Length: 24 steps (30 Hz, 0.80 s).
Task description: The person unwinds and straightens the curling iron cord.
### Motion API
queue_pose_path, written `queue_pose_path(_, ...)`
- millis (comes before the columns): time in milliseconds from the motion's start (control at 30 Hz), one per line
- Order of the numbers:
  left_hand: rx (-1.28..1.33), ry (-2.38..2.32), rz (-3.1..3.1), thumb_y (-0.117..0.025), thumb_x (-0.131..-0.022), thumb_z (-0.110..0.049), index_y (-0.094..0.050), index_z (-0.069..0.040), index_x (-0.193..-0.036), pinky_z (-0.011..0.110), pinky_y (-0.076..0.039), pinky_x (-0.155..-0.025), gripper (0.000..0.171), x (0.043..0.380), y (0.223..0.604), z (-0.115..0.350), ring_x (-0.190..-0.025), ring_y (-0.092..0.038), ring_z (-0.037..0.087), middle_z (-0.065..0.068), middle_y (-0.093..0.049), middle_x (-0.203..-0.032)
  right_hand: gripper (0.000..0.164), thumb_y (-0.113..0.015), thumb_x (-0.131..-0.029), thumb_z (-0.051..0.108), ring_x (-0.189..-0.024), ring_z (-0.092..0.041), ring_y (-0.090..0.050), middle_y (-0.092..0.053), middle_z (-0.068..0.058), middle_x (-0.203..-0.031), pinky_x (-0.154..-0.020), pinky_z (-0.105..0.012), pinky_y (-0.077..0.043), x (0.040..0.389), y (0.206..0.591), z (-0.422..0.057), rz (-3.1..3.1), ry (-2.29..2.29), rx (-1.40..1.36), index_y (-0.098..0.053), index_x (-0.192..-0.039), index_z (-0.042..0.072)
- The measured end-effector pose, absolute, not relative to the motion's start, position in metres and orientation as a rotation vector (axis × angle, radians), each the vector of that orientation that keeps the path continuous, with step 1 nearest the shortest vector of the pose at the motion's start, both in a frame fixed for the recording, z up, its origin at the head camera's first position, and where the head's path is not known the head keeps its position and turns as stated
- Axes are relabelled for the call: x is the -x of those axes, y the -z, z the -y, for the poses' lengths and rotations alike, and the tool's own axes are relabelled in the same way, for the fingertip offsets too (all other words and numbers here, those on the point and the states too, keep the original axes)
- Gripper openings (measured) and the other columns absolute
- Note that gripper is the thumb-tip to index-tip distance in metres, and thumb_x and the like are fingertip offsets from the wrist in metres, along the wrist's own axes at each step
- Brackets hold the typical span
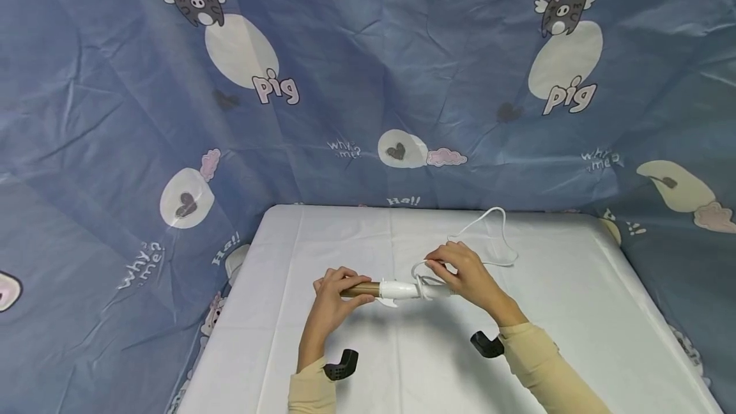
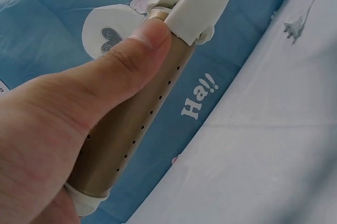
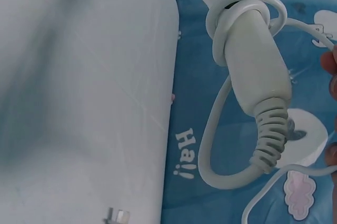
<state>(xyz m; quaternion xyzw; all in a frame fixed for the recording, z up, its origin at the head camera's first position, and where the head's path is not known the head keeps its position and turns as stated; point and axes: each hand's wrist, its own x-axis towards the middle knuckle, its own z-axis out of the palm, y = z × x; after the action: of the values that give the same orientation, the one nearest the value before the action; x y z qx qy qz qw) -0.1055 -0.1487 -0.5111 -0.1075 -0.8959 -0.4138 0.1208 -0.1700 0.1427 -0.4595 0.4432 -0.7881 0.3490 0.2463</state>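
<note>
tan sleeves [image 1: 313, 395]: nearest to us, one per side, a black wrist device [image 1: 342, 366] by each cuff.
left hand [image 1: 333, 298]: we see it clamped round the gold barrel [image 2: 130, 116], thumb lying against it.
right hand [image 1: 470, 278]: thumb and fingertips together, pinching the cord [image 3: 205, 153]; whether any part touches the white handle [image 3: 258, 66], we cannot tell.
curling iron [image 1: 398, 290]: between our two hands, over the white table [image 1: 397, 369], and we judge it lifted.
key relation: the cord's turns circle the handle, to the right of the left hand; the right hand is nearer to them.
long axis: left to right across us, roughly along the table's far edge.
pointing: barrel to our left, corded handle end to our right.
loose cord: a loop lies beyond the right hand.
blue backdrop [image 1: 368, 69]: farthest from us, printed with pigs.
</note>
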Motion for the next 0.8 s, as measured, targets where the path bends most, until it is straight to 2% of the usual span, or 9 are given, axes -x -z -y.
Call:
queue_pose_path(133,0.332,1.205,2.617,-0.077,-0.069,-0.043,-0.072,-0.035,-0.102,0.036,-0.018,-0.083,0.035,0.105,0.511,0.149,-0.093,-0.045,0.006,-0.014,-0.06,-0.099,0.024,-0.075,-0.076,0.002,-0.071,0.001,-0.048,-0.065,0.011,-0.08,-0.069,-0.015,-0.033,0.171,0.462,-0.144,2.157,-0.961,-1.2,-0.069,-0.091,0.019)
queue_pose_path(333,0.351,1.192,2.597,-0.077,-0.069,-0.043,-0.073,-0.031,-0.103,0.037,-0.017,-0.084,0.036,0.105,0.511,0.149,-0.093,-0.045,0.006,-0.014,-0.06,-0.099,0.018,-0.074,-0.08,0.005,-0.071,0.0,-0.048,-0.065,0.011,-0.082,-0.07,-0.015,-0.035,0.179,0.462,-0.146,2.164,-0.959,-1.193,-0.069,-0.091,0.019)
queue_pose_path(567,0.384,1.184,2.537,-0.081,-0.068,-0.034,-0.073,-0.029,-0.103,0.037,-0.017,-0.085,0.036,0.105,0.51,0.149,-0.094,-0.046,0.008,-0.013,-0.061,-0.101,0.011,-0.068,-0.087,0.013,-0.074,-0.002,-0.05,-0.066,0.008,-0.085,-0.063,-0.022,-0.042,0.188,0.463,-0.149,2.303,-1.018,-1.14,-0.069,-0.094,0.021)
queue_pose_path(633,0.393,1.187,2.527,-0.08,-0.068,-0.035,-0.073,-0.028,-0.103,0.037,-0.017,-0.085,0.037,0.104,0.51,0.15,-0.094,-0.046,0.008,-0.012,-0.062,-0.101,0.01,-0.067,-0.088,0.014,-0.072,-0.001,-0.048,-0.066,0.007,-0.085,-0.062,-0.02,-0.041,0.189,0.465,-0.15,2.332,-1.045,-1.125,-0.069,-0.095,0.022)
queue_pose_path(800,0.394,1.188,2.532,-0.078,-0.069,-0.041,-0.073,-0.033,-0.103,0.037,-0.017,-0.084,0.035,0.103,0.511,0.151,-0.093,-0.046,0.007,-0.014,-0.062,-0.101,0.01,-0.065,-0.09,0.016,-0.069,-0.001,-0.045,-0.067,0.008,-0.087,-0.061,-0.02,-0.04,0.191,0.472,-0.15,2.391,-1.084,-1.101,-0.069,-0.097,0.023)
